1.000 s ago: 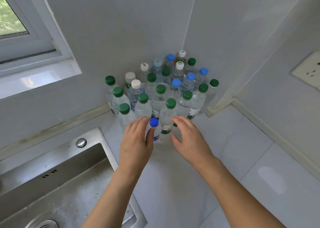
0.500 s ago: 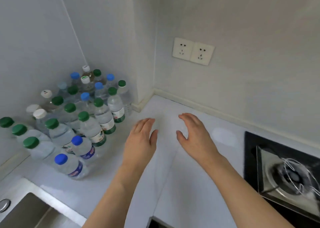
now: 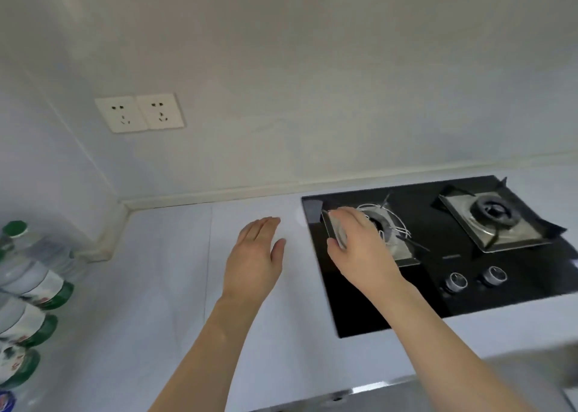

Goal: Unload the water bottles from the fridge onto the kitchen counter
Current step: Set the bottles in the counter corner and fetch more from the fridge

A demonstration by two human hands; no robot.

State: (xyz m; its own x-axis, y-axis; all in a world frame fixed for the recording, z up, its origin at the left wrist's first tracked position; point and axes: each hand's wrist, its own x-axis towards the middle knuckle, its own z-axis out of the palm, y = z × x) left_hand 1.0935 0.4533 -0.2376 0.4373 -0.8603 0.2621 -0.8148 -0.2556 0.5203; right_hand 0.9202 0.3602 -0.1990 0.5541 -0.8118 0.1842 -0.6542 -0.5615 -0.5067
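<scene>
I see both bare forearms reaching fwd over the pale white kitchen counter (image 3: 162, 271). Left hand (image 3: 255, 263) hovers palm-down, fingers straight & together, thumb out, holding nothing. Right hand (image 3: 359, 249) sits over the near-left corner of the black glass gas hob (image 3: 438, 289); fingers look relaxed & empty, though blurred. Clear plastic water bottles w/ green caps & labels (image 3: 29, 282) stand clustered at far-left frame edge on the counter, well apart from both hands. Behind, on the wall, a white double power socket (image 3: 139, 113).
</scene>
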